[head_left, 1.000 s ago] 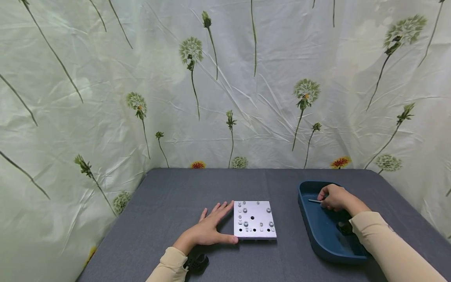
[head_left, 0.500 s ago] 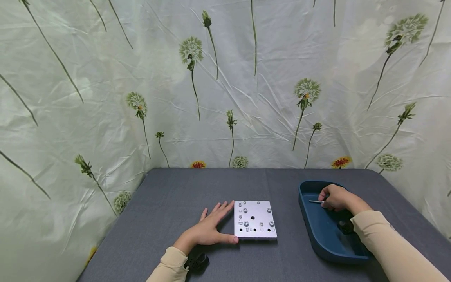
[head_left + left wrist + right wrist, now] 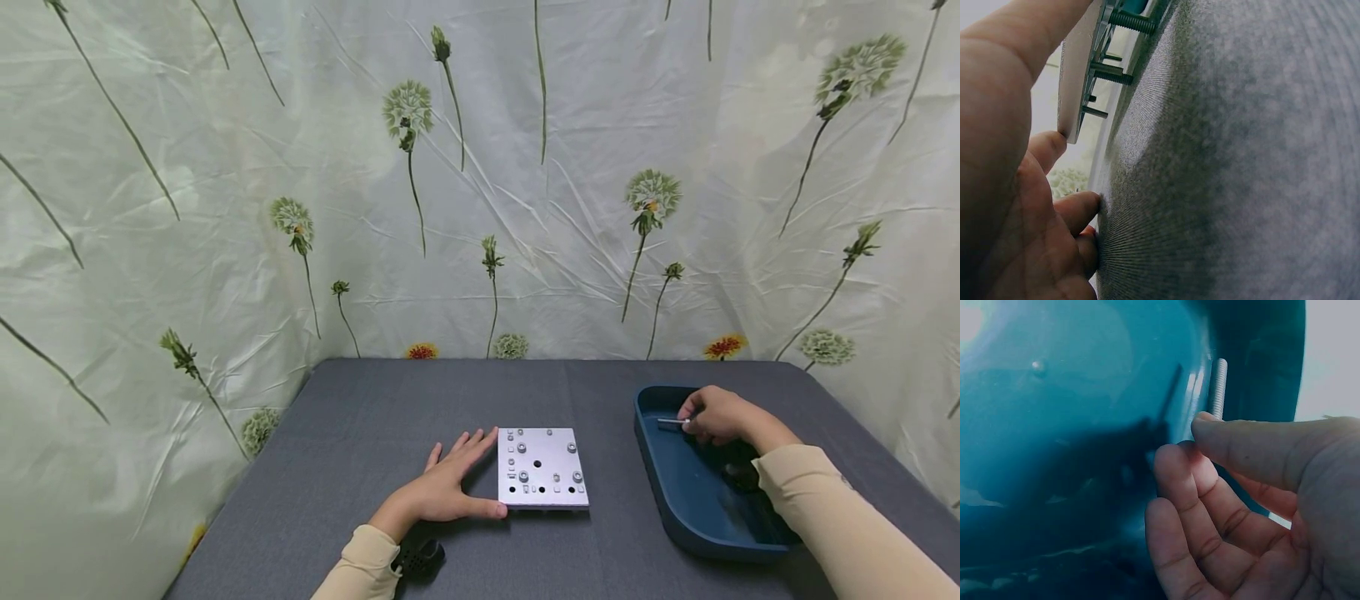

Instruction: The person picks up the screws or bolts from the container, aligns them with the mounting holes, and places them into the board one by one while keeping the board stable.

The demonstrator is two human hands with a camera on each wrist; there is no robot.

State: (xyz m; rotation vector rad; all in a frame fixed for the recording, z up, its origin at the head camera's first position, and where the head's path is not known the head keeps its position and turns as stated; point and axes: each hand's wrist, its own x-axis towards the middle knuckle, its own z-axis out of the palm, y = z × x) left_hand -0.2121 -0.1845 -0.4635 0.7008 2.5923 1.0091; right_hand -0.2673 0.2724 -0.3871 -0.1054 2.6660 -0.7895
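Thumb and fingers spread, my left hand touches the left corners of a silver metal plate on the table. The plate has holes and several screw heads on top. In the left wrist view, threaded shanks stick out beneath the plate. My right hand, over the far part of a blue tray, pinches a screw between thumb and fingers. The right wrist view shows the screw's threaded shank beyond the thumb; its other end is hidden in the fingers.
A dark grey cloth covers the table. Behind it hangs a pale curtain printed with dandelions. The tray's raised wall stands between the plate and the right hand. A black wrist camera sits under the left wrist.
My right hand has risen slightly and shifted a little to the right, and the screw has lifted slightly with it. The left hand and the plate have stayed in place.
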